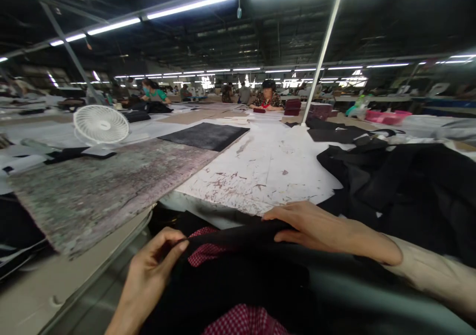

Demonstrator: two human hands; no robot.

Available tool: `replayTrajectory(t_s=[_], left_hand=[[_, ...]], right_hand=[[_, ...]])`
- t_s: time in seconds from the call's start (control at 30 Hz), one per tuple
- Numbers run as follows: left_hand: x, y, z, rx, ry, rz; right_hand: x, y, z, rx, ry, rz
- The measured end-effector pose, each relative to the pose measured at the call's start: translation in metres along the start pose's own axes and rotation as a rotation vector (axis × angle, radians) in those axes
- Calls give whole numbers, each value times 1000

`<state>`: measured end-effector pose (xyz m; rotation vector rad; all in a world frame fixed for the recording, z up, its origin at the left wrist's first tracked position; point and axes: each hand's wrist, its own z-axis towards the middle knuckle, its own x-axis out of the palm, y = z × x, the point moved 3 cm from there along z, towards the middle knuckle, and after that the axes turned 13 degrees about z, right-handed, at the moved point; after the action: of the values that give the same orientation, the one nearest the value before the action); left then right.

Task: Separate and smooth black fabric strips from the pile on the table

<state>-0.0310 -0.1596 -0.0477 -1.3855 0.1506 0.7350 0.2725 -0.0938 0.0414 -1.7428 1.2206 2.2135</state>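
A piece of black fabric (238, 270) lies across my lap at the table's near edge, over a red-and-white checked cloth (243, 320). My left hand (150, 270) pinches the left edge of the black fabric between thumb and fingers. My right hand (316, 228) rests on the fabric's top edge, its fingers curled over it and pressing it down.
A grey felt mat (100, 186) covers the table at the left, with a white fan (101, 125) behind it. A scratched white sheet (260, 166) lies in the middle, a dark mat (206, 135) beyond it. Black garments (405, 186) pile up at the right. A white pole (322, 57) rises ahead. Other people sit at far tables.
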Motion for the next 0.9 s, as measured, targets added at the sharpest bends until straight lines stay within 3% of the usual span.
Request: replayTrajectory(t_s=[0.13, 0.23, 0.37, 0.5, 0.57, 0.63, 0.7, 0.77, 0.87, 0.9], left_hand=[[-38, 62, -24, -289, 17, 11], [-54, 92, -40, -371, 67, 42], [-58, 140, -49, -401, 66, 175], [-53, 199, -61, -470, 50, 409], [-51, 213, -68, -514, 62, 415], [-50, 206, -74, -540, 58, 386], [-45, 179, -77, -517, 92, 344], [-28, 140, -80, -399, 253, 240], [11, 89, -92, -263, 612, 144], [21, 80, -95, -251, 587, 195]], right_hand=[[20, -1, -19, -24, -23, -13], [47, 4, -21, -12, 20, 32], [92, -6, -8, 49, 113, 74], [132, -42, -1, 116, 210, 128], [142, -56, -1, 103, 211, 188], [145, -60, 4, 76, 185, 241], [146, -56, 16, 69, 177, 301], [148, -49, 36, 80, 213, 370], [156, -42, 65, 157, 309, 435], [159, -41, 72, 187, 331, 437]])
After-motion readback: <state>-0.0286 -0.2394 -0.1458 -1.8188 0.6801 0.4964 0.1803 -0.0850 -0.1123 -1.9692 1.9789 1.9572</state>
